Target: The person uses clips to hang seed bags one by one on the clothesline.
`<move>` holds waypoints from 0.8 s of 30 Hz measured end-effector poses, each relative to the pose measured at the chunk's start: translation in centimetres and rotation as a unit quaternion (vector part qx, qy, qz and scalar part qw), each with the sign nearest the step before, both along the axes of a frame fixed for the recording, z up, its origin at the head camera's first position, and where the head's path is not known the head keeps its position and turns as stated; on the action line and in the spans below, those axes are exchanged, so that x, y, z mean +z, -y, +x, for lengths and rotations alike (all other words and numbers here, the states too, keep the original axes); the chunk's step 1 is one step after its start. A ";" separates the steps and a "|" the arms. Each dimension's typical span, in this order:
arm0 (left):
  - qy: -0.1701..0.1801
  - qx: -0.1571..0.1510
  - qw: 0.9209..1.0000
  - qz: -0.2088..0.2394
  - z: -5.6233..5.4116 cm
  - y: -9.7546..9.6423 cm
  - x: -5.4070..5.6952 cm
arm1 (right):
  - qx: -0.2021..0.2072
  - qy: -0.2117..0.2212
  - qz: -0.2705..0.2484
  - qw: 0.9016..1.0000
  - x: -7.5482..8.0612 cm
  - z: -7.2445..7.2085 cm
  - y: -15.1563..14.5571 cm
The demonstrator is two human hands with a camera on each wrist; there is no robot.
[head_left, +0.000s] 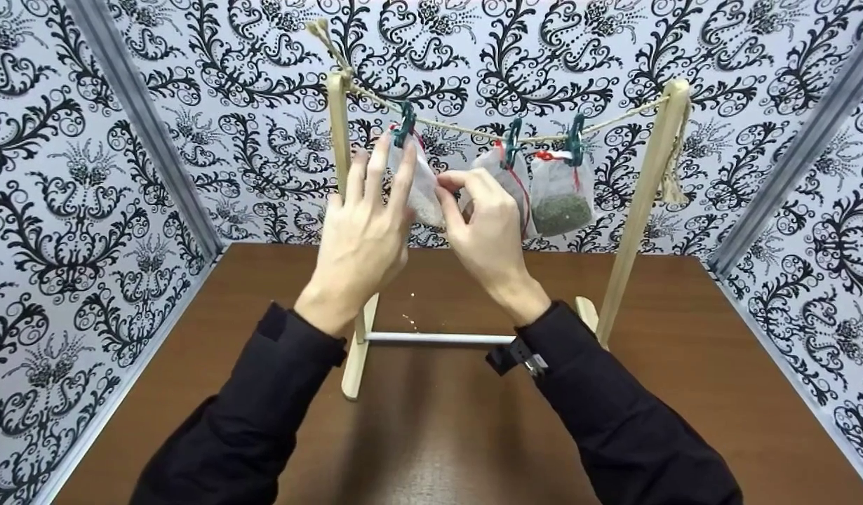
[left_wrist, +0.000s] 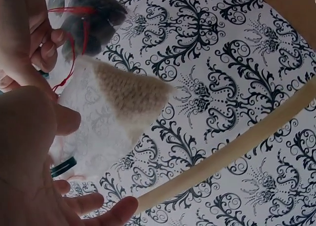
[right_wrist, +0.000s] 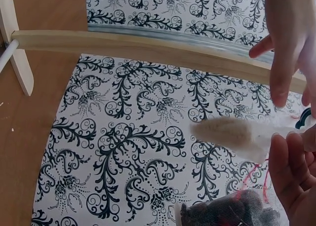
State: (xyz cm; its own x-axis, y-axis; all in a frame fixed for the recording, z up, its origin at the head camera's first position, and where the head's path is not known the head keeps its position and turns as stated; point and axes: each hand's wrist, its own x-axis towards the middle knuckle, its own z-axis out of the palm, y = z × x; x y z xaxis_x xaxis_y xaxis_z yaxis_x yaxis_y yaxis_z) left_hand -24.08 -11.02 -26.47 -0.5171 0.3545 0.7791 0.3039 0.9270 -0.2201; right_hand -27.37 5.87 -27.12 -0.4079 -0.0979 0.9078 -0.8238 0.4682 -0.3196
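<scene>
A white sheer drawstring bag [head_left: 424,193] with pale grains in its lower part hangs by a green clothespin [head_left: 405,125] near the left end of a rope [head_left: 466,128]. My left hand [head_left: 365,224] is raised at this clothespin, its fingers mostly straight and spread around it; the thumb lies by the bag in the left wrist view. My right hand [head_left: 484,228] pinches the right edge of the bag between thumb and index finger, though the fingertips partly hide the contact. Red string [left_wrist: 71,63] loops beside those fingers.
Two more bags hang to the right from green clothespins: one with dark lumps [right_wrist: 232,211], one with a green dried filling [head_left: 561,214]. Wooden posts [head_left: 642,217] hold the rope, joined low by a white rod [head_left: 438,338]. Crumbs [head_left: 412,322] lie on the brown table [head_left: 431,421].
</scene>
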 end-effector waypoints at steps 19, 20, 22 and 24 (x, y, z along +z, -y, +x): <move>-0.086 -0.107 0.982 0.126 4.3 2.4 -8.4 | 0.065 -0.084 0.073 0.992 -5.9 7.2 -9.4; -0.081 -0.100 0.984 0.125 4.7 2.8 -9.3 | 0.054 -0.089 0.082 0.991 -6.4 7.5 -10.3; -0.066 -0.084 0.987 0.124 5.2 3.5 -11.1 | 0.030 -0.092 0.098 0.990 -7.5 8.1 -12.1; -0.048 -0.066 0.989 0.123 5.5 4.2 -13.0 | 0.001 -0.090 0.116 0.989 -8.7 8.5 -14.0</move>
